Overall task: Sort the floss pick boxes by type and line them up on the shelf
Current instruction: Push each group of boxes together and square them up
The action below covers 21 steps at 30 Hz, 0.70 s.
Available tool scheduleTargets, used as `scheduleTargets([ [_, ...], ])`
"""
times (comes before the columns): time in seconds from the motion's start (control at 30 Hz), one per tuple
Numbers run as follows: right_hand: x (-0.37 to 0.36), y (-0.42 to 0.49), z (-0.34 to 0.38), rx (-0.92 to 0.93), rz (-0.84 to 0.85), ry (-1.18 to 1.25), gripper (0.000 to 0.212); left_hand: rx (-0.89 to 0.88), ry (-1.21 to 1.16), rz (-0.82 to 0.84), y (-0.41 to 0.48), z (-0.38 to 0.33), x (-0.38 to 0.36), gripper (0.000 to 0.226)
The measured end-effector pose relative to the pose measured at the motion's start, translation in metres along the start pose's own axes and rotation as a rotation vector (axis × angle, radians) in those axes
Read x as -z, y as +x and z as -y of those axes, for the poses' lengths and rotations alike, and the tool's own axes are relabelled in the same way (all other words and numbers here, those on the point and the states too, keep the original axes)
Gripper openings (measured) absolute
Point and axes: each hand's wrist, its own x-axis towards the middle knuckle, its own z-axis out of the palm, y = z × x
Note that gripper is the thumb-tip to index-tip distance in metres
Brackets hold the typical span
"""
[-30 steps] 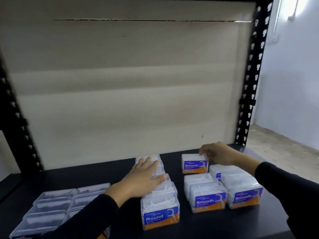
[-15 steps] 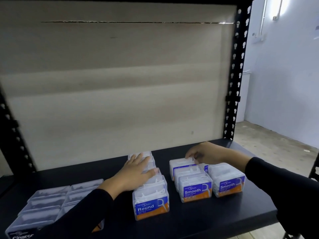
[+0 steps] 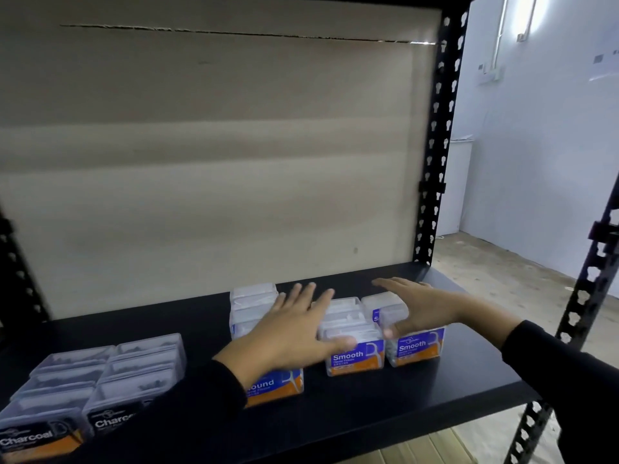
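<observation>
Black shelf (image 3: 418, 393) carries three groups of boxes. Charcoal boxes (image 3: 100, 376) near left. Round boxes (image 3: 254, 309) centre, under left hand (image 3: 294, 333), fingers spread flat. Smooth boxes (image 3: 378, 336) right, between both hands; right hand (image 3: 418, 309) spread, cupping their right side.

Under my left hand (image 3: 294, 333) and right hand (image 3: 423, 311) the floss pick boxes (image 3: 355, 343) are clear glossy plastic with shiny paper-looking labels. The shelf (image 3: 418, 396) below them is smooth matt black, its posts (image 3: 435, 145) punched black metal, and the backing board (image 3: 217, 162) behind looks like dull cardboard.
</observation>
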Motion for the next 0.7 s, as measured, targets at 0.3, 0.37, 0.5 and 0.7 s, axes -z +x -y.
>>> scheduleTargets([
  [0.3,-0.027,-0.016,-0.016,-0.149,-0.041,-0.032,0.137,0.149,0.019,0.091,0.031,-0.043,-0.024,0.118],
  [0.37,-0.031,-0.015,-0.018,-0.145,-0.083,0.013,0.131,0.184,-0.015,0.079,0.034,-0.046,-0.028,0.117],
  [0.5,-0.037,-0.015,-0.023,-0.128,-0.123,0.089,0.126,0.190,-0.078,0.053,0.042,-0.053,-0.032,0.113],
  [0.7,-0.037,-0.014,-0.033,-0.124,-0.145,0.116,0.125,0.167,-0.163,0.053,0.055,-0.063,-0.036,0.110],
])
